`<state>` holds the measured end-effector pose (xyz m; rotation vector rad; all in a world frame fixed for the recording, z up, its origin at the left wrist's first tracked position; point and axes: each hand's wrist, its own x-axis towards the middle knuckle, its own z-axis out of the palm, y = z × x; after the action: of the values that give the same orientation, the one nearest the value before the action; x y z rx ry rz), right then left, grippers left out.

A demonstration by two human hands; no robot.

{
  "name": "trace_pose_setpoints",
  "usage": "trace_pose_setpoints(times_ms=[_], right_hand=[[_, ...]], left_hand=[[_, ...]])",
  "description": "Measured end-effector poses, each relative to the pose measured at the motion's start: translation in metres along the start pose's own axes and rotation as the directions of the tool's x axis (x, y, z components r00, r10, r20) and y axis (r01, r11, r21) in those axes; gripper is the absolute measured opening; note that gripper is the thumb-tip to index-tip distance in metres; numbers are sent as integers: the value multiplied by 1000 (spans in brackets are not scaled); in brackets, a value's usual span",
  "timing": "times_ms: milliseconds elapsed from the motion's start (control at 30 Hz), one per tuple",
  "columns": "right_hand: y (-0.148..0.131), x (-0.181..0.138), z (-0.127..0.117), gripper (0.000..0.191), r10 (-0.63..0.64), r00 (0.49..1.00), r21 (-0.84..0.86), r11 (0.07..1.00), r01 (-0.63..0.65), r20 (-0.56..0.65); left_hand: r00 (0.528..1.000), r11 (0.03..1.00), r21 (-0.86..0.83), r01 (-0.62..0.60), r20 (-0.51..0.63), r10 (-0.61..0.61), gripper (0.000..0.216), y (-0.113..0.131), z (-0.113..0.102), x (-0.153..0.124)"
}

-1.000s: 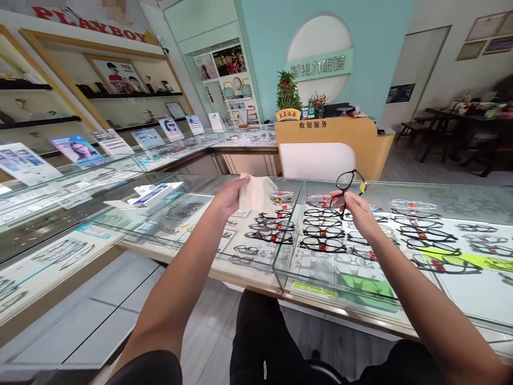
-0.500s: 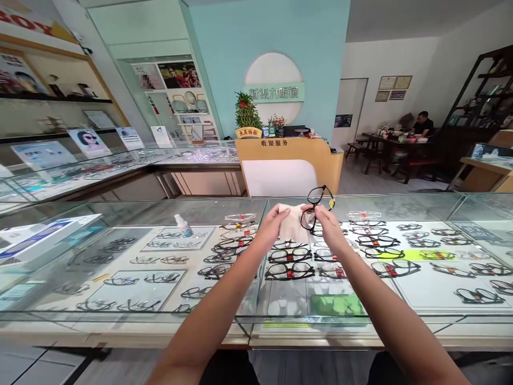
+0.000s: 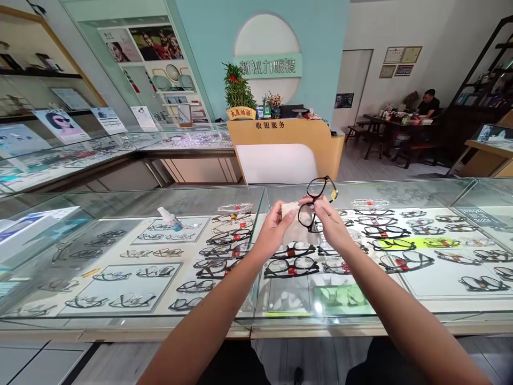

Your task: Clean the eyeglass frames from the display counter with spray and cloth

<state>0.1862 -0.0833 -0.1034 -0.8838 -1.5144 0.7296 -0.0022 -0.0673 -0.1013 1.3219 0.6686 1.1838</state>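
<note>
My right hand is closed on a pair of black-framed eyeglasses, gripping them near the bridge, with the frame tilted nearly upright. A yellow tag hangs on one temple arm. Pinched in my left hand is a pale cleaning cloth, which drapes down beside the lower lens. Whether the cloth touches that lens I cannot tell. Both hands are above the glass display case, where rows of eyeglasses with red tags lie under the glass.
A small white spray bottle stands on the case to the left. White boxes lie at the far left. Beyond the case is a wooden cashier counter with a plant. A person sits at a table at the back right.
My view has tipped downward a little. The left hand has come closer to the eyeglasses, and the cloth is more bunched against the lower lens area.
</note>
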Motion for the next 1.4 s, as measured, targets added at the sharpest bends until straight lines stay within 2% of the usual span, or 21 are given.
trace_pose_setpoints(times_ms=[167,300,467,633,700,833,967,1200,1400], right_hand=[[0,-2,3,48,-16,999,-27,999,17,28],[0,-4,5,48,-23,999,-26,999,24,43],[-3,-7,11,51,-25,998,-21,999,26,54],[-8,-10,15,48,13,997,63,998,-18,81],[-10,-11,16,49,34,997,74,997,-39,67],[-13,-13,15,52,63,996,91,993,-69,69],[-13,-13,14,52,82,994,68,994,-87,75],[-14,-13,16,52,51,993,109,992,-63,105],[-10,-13,16,49,107,988,188,974,-127,113]], left_hand=[[999,997,69,-37,10,36,53,0,1,-2],[999,999,-33,-26,29,27,60,-3,1,-1],[996,995,58,-75,-43,78,52,-2,5,-3],[999,984,-168,50,4,-50,59,-1,11,-5],[993,971,-206,118,49,-111,58,-3,11,-5],[967,964,-140,228,148,-207,62,-7,6,-4],[953,961,-39,273,149,-265,64,-9,2,-5],[950,967,-64,247,212,-229,59,-7,2,-7],[960,982,-22,186,218,-177,72,-1,2,-10]])
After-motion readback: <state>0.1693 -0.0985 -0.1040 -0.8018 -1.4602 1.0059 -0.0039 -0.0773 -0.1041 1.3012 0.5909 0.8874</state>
